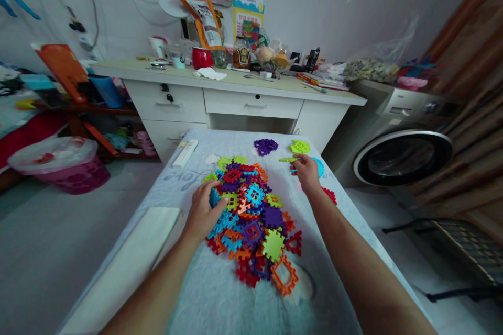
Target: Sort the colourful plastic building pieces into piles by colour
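Observation:
A heap of interlocking plastic building pieces [272,215] in red, blue, purple, orange and lime lies mid-table. My left hand [202,210] is at the heap's left side, thumb and fingers closed around a blue notched piece [214,197]. My right hand [306,171] is beyond the heap on the right, pinching a lime green piece [288,159] seen edge-on. Around it are sorted groups: a purple pile [265,146], a lime pile [299,146], blue pieces [318,167] partly behind the hand, and red pieces [329,196] partly behind my right forearm.
A pale cloth covers the table [220,298]. On its left lie a long white box [185,154] and a white board [153,235]. Behind stands a cluttered white desk [251,102]; a washing machine [393,136] is at right, a pink bin [74,167] at left.

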`<state>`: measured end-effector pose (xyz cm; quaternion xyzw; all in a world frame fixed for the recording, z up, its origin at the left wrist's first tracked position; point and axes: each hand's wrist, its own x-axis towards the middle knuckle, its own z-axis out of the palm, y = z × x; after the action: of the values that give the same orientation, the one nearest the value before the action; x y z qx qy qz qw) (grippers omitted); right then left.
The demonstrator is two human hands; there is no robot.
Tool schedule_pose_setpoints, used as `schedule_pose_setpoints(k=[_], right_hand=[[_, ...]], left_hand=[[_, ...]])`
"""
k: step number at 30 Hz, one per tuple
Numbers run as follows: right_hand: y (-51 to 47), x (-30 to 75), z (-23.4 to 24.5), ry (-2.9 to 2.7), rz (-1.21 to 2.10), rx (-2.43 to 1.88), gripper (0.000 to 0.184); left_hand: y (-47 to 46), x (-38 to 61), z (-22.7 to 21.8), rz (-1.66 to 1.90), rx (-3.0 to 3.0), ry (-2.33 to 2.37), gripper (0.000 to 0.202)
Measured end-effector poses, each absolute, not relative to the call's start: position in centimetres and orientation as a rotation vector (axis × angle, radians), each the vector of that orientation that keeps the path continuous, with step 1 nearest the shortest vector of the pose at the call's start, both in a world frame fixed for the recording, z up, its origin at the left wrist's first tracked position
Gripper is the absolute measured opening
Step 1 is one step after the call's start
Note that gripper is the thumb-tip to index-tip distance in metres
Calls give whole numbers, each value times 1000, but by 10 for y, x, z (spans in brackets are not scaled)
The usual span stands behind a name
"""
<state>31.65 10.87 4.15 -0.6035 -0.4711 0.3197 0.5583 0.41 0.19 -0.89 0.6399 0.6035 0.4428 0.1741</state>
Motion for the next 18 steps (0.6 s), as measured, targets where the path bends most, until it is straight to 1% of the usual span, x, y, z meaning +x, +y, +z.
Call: schedule_pose_setpoints(k=[3,7,12,18], right_hand=[[142,332,54,-1075,688,-1465,32],[186,352,61,-1150,620,-1655,50],[226,365,53,-1384,515,-1920,69],[254,368,42,-1580,385,-2140,78]], left_hand=[[4,5,-9,1277,1759,1714,46],[6,6,-10,1280,1773,1706,44],[6,5,-11,1265,1802,1714,42],[6,7,-7,1261,1778,1744,43]])
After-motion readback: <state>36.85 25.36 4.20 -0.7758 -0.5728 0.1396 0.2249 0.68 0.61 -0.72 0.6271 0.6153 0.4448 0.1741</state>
